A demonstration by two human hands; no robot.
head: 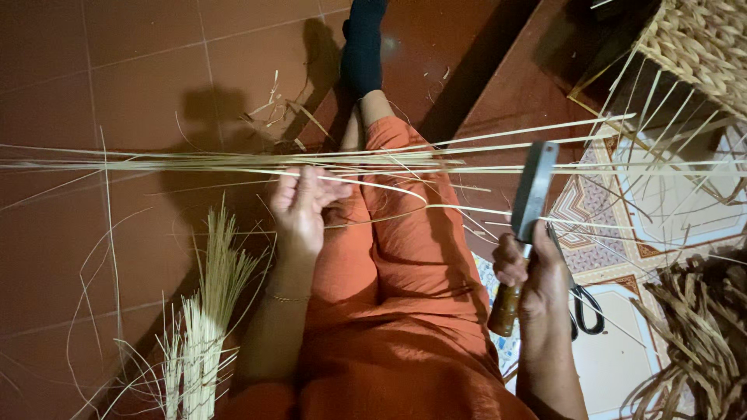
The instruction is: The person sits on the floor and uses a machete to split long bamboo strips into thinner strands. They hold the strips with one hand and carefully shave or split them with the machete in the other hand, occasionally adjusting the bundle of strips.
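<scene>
Left hand [299, 206]: fingers closed on thin cane strips [194, 161] | Right hand [533, 272]: fingers clenched round cleaver [533, 190], just right of orange-clad leg [405, 257]

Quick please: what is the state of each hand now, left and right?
Left hand: closed on thin pale strips.
Right hand: closed around the wooden handle of a cleaver, blade upright.

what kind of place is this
Probably a home floor used as a basket-weaving spot: the person sits on red tiles, left hand on long cane strips, right hand gripping a cleaver, a woven basket nearby.
</scene>
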